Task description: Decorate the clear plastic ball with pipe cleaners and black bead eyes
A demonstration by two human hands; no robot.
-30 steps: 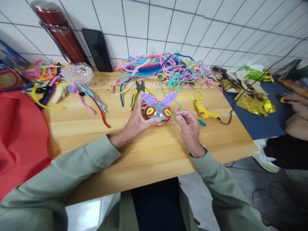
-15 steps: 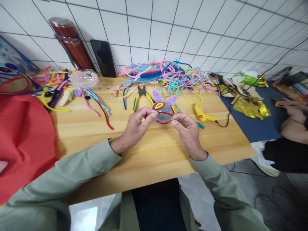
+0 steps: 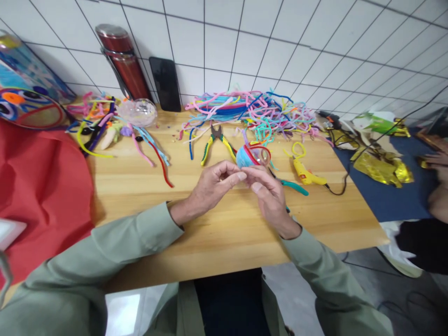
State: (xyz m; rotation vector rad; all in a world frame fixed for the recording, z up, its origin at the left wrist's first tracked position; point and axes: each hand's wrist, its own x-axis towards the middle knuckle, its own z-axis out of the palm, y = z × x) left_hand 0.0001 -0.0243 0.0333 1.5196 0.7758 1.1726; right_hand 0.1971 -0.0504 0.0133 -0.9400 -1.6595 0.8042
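A small clear plastic ball [image 3: 245, 157] trimmed with pipe cleaners is held at its lower edge by both hands, just above the table. Its left side is covered in light blue; red lines the rim of the clear part. My left hand [image 3: 217, 187] is closed, thumb and fingers meeting under the ball. The fingers of my right hand [image 3: 270, 197] are bent against the ball's underside, partly overlapping the left fingertips. Behind the ball lie yellow-green pliers [image 3: 217, 135]. A teal-handled tool [image 3: 295, 187] lies partly hidden by my right hand.
A yellow glue gun [image 3: 306, 175] with a cord lies to the right. Piled pipe cleaners [image 3: 241, 105] line the wall, near a phone [image 3: 165, 84] and a red flask [image 3: 131, 70]. Red cloth [image 3: 45, 182] covers the left side. Another person's arm [image 3: 439, 191] is at far right.
The ball has been turned in my fingers: its light blue side now shows, and the purple ears are mostly out of sight. My hands have come closer together. The view has shifted slightly left.
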